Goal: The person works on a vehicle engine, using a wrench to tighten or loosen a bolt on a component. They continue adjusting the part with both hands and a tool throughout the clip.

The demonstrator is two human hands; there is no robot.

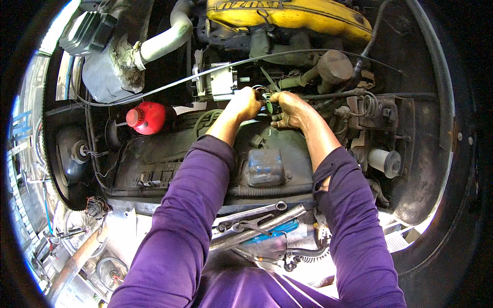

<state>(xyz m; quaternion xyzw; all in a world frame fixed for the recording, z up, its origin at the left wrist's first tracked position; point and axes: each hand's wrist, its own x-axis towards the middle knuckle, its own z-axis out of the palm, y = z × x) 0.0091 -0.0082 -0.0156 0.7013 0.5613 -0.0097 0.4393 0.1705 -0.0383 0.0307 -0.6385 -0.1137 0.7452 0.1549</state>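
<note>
My left hand [245, 105] is closed, its fingertips at a small dark piece with a green face [269, 107] and thin wires around it. From the other side my right hand [291, 110] meets it, thumb and forefinger pinched at the piece and the other fingers curled below. The exact kind of the piece is hidden between the fingers. Just beyond my left hand sits a silvery alternator [221, 82]. Below the hands, a dark box with worn blue paint [265, 168] stands on the black panel.
A yellow engine cover [292, 18] lies at the far side, with a grey pipe [167, 38] to its left. A red bottle [149, 118] is left of my hands. A long thin cable [169, 86] crosses the bay. Wrenches [251, 215] lie near me; a white cylindrical filter [382, 161] is right.
</note>
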